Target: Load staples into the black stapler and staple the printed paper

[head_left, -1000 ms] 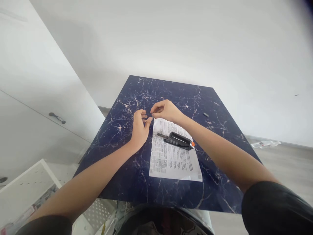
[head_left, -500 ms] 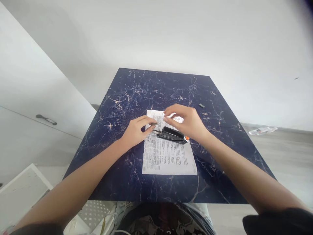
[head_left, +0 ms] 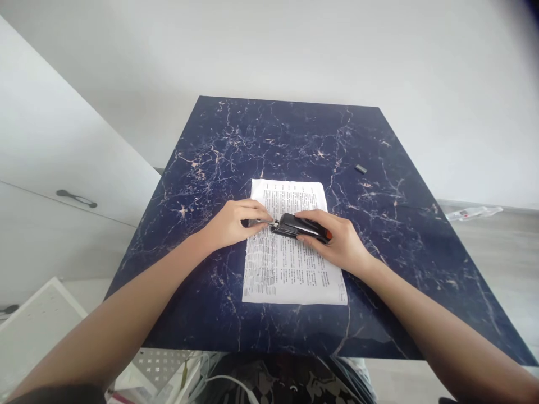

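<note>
A black stapler (head_left: 301,225) lies across a printed sheet of paper (head_left: 303,275), its orange-marked end to the right. My right hand (head_left: 337,238) is closed around that right end, thumb on the near side and fingers on the far side. At the stapler's left end a thin metal slide sticks out. My left hand (head_left: 242,224) pinches this slide between thumb and fingertips, which partly cover it. Printed text fills most of the sheet, and the hands and stapler hide its middle.
The dark blue marbled table (head_left: 202,314) carries a small grey strip, perhaps staples (head_left: 361,169), at the far right. Beyond the table's right edge a clear plastic wrapper (head_left: 474,213) lies low by the wall. A white cabinet with a dark handle (head_left: 76,198) stands to the left.
My right hand has come down from above the paper and taken hold of the stapler's right end. My left hand stays pinched at the left end. The view has shifted slightly.
</note>
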Available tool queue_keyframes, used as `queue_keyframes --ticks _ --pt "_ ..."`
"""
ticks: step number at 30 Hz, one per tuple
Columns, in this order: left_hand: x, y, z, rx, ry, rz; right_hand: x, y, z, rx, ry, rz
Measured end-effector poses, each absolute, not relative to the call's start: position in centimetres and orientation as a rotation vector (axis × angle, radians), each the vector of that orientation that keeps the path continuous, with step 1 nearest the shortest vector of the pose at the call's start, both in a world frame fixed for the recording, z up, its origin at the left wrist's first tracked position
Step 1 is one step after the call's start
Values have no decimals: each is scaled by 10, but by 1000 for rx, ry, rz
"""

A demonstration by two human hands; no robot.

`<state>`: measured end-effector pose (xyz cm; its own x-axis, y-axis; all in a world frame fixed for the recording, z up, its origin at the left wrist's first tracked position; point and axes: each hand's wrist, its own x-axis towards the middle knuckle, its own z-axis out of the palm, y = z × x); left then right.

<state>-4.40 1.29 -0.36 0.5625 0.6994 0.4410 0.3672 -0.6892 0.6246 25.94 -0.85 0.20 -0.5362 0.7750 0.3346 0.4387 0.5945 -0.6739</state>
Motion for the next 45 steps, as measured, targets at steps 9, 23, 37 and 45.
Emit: queue_keyframes --ticks 9,23,37,45 --pt "-46 16 -6 2321 822 964 262 -10 0 -921 -2222 679" --pt "-69 23 6 2216 717 679 269 -9 8 -1001 -2072 877" --pt "-27 -12 13 2286 1006 913 245 -25 17 -841 -2000 780" --pt "-26 -8 7 2182 1982 426 321 19 27 -1424 -1782 490"
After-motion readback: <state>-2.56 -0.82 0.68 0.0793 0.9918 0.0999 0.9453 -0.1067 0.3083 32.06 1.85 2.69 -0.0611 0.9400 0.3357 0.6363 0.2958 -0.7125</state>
